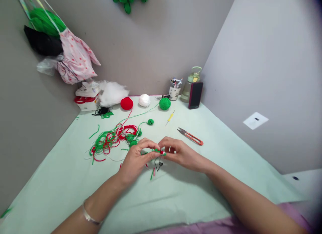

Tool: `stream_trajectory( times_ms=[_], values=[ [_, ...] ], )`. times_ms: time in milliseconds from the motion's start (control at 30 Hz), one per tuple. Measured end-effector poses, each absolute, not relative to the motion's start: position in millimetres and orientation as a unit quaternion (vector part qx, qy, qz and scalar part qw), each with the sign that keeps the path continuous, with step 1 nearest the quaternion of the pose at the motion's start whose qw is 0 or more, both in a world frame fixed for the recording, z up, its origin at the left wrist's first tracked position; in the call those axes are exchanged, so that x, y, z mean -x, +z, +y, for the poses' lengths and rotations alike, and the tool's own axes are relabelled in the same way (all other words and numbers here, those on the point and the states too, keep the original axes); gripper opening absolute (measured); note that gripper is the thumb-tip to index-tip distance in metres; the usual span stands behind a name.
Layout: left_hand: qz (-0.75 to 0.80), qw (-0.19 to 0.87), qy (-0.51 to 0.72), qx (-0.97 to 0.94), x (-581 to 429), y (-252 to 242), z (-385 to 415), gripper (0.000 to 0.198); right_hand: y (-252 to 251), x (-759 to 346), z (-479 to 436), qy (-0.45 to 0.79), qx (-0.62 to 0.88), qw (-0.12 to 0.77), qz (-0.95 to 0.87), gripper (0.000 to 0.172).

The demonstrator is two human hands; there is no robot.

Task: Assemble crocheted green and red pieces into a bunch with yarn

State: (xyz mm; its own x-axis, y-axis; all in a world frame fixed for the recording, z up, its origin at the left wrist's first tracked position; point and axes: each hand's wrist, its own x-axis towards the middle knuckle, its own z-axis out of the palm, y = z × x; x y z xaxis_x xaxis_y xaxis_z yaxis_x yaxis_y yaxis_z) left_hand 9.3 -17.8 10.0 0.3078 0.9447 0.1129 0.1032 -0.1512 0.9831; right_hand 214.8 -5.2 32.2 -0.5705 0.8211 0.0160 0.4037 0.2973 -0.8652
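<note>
A small red, white and green yarn piece (162, 152) sits between the two hands, just above the pale green tabletop (201, 197), at 3 o'clock from the left hand (136, 156) and at 9 o'clock from the right hand (179, 153). The left hand pinches its green end between thumb and forefinger; the right hand, its fingers curled, pinches it from the other side, the two sets of fingertips nearly meeting. The piece shows red at the middle, with white and green beside it toward 3 o'clock and a green strip toward 9 o'clock; its finer stitching is too small to make out. At 6 o'clock beneath it hangs a looped, dark thread (161, 164), and around 7 o'clock lie short red and green yarn snippets (151, 174). A loose tangle of green, red and white yarn (107, 140) spreads toward 9 and 10 o'clock, while orange-handled metal thread snips (192, 137) lie at 2 o'clock, their points toward 10 o'clock.
</note>
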Motion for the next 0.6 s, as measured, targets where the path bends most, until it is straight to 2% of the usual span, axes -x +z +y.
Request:
stream_trajectory(
  times_ms=[167, 300, 467, 600],
  values=[
    [0.396, 0.537, 0.397, -0.63, -6.9, 13.1, -16.5, 0.013, 29.9, -216.8, 1.2, 0.516, 0.414, 0.292, -0.691, 0.021],
    [0.449, 0.483, 0.411, -0.63, -8.9, 13.2, -19.6, 0.008, 44.3, -226.3, -0.1, 0.528, 0.42, 0.341, -0.655, 0.023],
    [0.493, 0.426, 0.44, -0.618, -10.3, 7.3, -22.7, 0.01, 54.0, -230.6, -8.5, 0.558, 0.343, 0.156, -0.74, 0.033],
    [0.495, 0.393, 0.453, -0.628, -11.3, 6.4, -23.9, 0.008, 45.9, -221.4, -11.9, 0.439, 0.407, 0.169, -0.783, 0.039]
  ],
)
